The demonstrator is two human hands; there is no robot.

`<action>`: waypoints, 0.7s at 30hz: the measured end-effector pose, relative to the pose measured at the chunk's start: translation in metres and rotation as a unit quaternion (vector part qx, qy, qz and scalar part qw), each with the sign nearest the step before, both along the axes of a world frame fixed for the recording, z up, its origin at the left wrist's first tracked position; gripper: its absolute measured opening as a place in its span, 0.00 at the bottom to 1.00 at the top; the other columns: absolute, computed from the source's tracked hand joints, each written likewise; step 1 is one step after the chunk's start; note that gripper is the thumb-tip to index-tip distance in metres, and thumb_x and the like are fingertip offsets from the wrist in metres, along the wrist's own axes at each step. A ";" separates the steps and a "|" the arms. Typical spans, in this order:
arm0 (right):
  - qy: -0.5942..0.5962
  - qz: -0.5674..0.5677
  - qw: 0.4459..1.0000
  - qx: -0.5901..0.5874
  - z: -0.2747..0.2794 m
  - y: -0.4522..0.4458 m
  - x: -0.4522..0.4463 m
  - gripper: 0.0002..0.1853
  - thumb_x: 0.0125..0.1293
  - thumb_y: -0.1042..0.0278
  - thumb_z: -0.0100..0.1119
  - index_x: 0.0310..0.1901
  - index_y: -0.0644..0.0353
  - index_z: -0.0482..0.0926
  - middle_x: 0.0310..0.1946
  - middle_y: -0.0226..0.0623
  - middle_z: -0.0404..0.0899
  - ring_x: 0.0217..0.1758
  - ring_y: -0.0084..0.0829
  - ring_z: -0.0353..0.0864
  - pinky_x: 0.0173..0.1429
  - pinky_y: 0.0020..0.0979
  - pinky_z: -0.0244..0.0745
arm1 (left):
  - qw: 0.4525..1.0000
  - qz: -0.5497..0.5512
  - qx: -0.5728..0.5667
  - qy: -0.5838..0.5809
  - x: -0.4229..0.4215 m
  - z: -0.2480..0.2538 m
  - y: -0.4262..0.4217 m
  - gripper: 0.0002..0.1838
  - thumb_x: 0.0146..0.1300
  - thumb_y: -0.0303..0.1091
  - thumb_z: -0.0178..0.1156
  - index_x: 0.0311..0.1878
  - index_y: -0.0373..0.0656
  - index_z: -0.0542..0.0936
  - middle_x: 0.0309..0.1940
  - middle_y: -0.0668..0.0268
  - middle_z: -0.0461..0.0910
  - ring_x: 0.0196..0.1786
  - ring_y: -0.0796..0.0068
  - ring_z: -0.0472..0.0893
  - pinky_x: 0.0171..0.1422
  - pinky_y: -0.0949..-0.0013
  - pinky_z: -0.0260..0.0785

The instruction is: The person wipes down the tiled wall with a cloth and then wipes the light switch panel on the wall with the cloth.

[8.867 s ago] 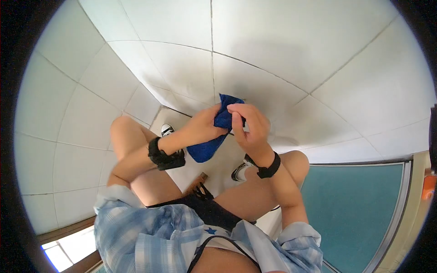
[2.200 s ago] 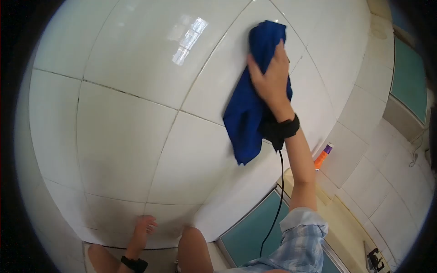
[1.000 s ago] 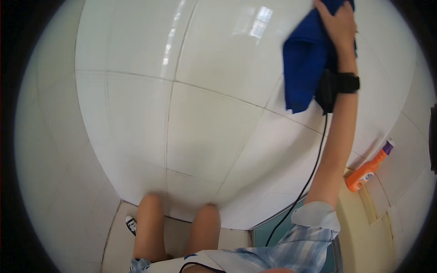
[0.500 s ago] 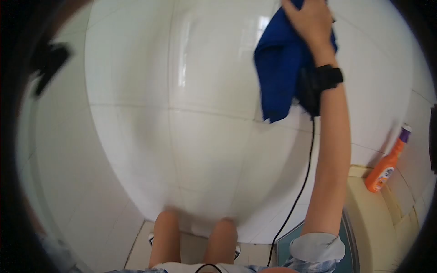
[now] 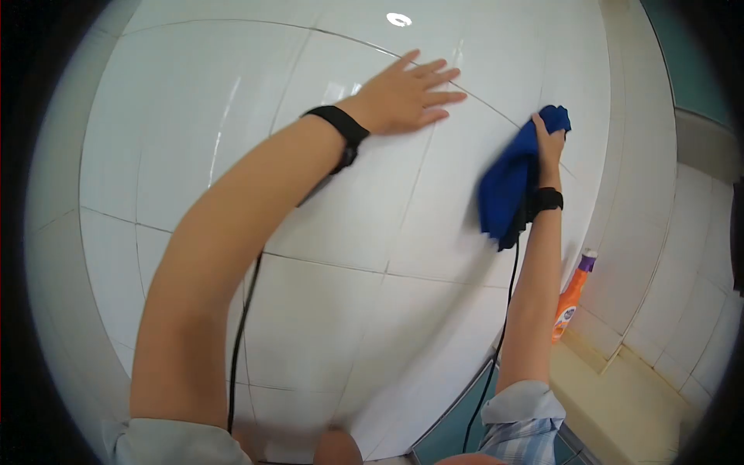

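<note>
My right grip (image 5: 551,147) is closed on the blue cloth (image 5: 508,186), and I hold this cloth against the white tiled wall (image 5: 318,325). One bunched part of the cloth comes out above my fingers, and the bigger part hangs down to the left of this grip. My left grip (image 5: 399,101) is open and holds nothing. It is to the left of the cloth and well apart from it, with the fingers spread over the tiles; if the whole palm touches them, I cannot tell.

Just below each grip, a black strap goes around my wrist. From beside the right strap (image 5: 548,199), a black cable (image 5: 507,318) hangs down along my forearm. Below my right grip, and a little to its right, there is an orange bottle (image 5: 570,304) with a purple cap, upright but slightly tilted. A cream ledge (image 5: 620,395) is lower than this grip, near the bottle
</note>
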State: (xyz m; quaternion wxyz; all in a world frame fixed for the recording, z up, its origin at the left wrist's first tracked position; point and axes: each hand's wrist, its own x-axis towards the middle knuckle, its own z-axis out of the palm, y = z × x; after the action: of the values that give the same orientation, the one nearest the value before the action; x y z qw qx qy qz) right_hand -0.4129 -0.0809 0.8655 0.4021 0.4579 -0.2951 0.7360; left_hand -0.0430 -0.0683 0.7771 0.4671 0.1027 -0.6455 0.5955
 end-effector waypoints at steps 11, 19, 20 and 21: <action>0.355 0.129 0.904 0.203 0.034 0.083 0.274 0.35 0.52 0.52 0.60 0.54 0.74 0.67 0.55 0.54 0.68 0.58 0.46 0.66 0.62 0.39 0.59 | 0.997 0.063 0.031 0.014 0.008 0.007 0.017 0.16 0.58 0.42 0.49 0.33 0.42 0.83 0.54 0.60 0.72 0.64 0.70 0.63 0.73 0.58 0.43; 0.143 0.132 0.978 0.072 0.104 0.025 0.093 0.30 0.55 0.52 0.60 0.49 0.74 0.73 0.49 0.49 0.75 0.51 0.38 0.74 0.55 0.34 0.68 | 0.998 -0.051 -0.030 0.027 0.003 0.006 0.001 0.21 0.63 0.41 0.47 0.55 0.40 0.72 0.61 0.59 0.66 0.67 0.68 0.60 0.72 0.59 0.46; 0.052 0.101 0.991 0.075 0.089 0.032 0.078 0.29 0.55 0.53 0.61 0.48 0.74 0.73 0.49 0.50 0.74 0.54 0.38 0.72 0.57 0.32 0.66 | 0.997 -0.075 -0.016 0.030 0.001 0.006 0.003 0.21 0.64 0.41 0.46 0.57 0.41 0.70 0.62 0.60 0.65 0.68 0.68 0.59 0.72 0.59 0.45; 0.067 0.062 0.993 0.076 0.089 0.024 0.046 0.29 0.56 0.54 0.61 0.50 0.73 0.71 0.50 0.48 0.73 0.54 0.36 0.71 0.58 0.31 0.64 | 0.997 -0.065 -0.014 0.027 0.003 0.004 0.006 0.22 0.65 0.42 0.46 0.58 0.42 0.70 0.63 0.61 0.64 0.68 0.68 0.59 0.72 0.59 0.45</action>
State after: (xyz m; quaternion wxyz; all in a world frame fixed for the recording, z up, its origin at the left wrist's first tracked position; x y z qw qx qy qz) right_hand -0.3671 -0.0569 0.9547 0.3388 0.5529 -0.2933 0.7025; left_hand -0.0400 -0.0625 0.7815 0.5235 0.0701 -0.6293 0.5701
